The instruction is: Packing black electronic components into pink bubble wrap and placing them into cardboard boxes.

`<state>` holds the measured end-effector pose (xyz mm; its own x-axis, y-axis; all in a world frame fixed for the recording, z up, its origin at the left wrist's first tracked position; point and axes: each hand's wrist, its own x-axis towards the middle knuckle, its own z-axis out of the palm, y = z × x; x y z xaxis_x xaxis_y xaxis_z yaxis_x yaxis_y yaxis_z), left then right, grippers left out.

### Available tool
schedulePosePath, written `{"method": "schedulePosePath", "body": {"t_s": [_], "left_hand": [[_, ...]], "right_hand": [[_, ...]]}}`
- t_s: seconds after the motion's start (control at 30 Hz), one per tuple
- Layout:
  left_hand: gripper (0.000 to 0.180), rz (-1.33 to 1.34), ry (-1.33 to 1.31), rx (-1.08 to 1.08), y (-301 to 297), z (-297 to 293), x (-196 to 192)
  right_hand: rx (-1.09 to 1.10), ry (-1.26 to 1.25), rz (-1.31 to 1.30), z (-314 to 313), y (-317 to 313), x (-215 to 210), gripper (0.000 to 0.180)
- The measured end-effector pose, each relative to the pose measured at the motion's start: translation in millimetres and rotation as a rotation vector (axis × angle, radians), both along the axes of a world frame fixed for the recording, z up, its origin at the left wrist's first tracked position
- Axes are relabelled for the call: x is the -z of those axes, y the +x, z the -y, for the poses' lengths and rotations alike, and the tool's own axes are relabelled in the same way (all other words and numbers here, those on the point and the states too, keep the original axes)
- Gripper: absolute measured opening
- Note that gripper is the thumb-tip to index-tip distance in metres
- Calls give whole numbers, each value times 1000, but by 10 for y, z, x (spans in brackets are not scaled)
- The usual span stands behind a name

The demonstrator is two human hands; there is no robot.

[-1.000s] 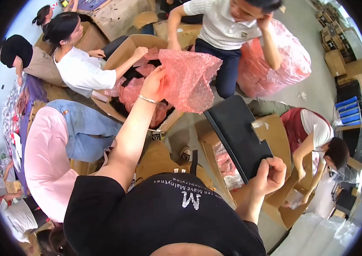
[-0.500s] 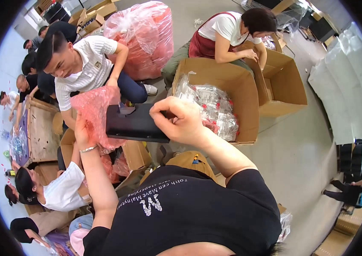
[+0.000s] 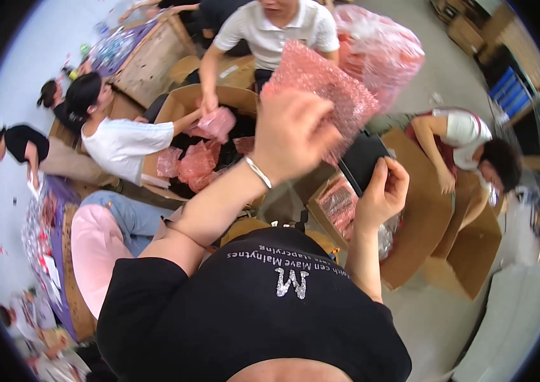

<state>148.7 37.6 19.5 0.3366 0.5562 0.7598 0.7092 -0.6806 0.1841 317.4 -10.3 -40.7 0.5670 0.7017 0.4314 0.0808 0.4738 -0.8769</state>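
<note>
A pink bubble-wrap bag (image 3: 346, 95) is raised in front of me, with a flat black rectangular piece (image 3: 363, 159) partly inside it. My right hand (image 3: 385, 191) is closed on the bare end of the black piece, thumb and fingers pinching its edge. Across the near side of the bag lies my left hand (image 3: 295, 127), smeared by motion. Its fingers look curled against the bubble wrap, though their exact hold is blurred. The part of the black piece within the bag is hidden.
A carton (image 3: 219, 95) of pink-wrapped pieces stands ahead left; two co-workers reach to it. A smaller box (image 3: 321, 207) with pink wrap sits below my hands. Large open cartons (image 3: 422, 210) and another co-worker (image 3: 473, 137) are at right. A big pink plastic sack (image 3: 384, 54) stands behind.
My view has turned left, so the carton of pink-wrapped pieces shows fully. The black piece sits deeper in the bag. My left hand has come over the bag's near side.
</note>
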Motion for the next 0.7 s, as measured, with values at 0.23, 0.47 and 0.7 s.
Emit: {"method": "schedulePosePath", "body": {"t_s": [0.23, 0.47, 0.7], "left_hand": [[30, 181, -77, -121, 156, 151, 255], [20, 207, 112, -143, 228, 203, 215], [23, 295, 82, -46, 407, 128, 181]], "right_hand": [[-70, -24, 130, 8, -248, 47, 9], [-5, -10, 89, -161, -193, 54, 10], [-28, 53, 166, -153, -255, 190, 10]]}}
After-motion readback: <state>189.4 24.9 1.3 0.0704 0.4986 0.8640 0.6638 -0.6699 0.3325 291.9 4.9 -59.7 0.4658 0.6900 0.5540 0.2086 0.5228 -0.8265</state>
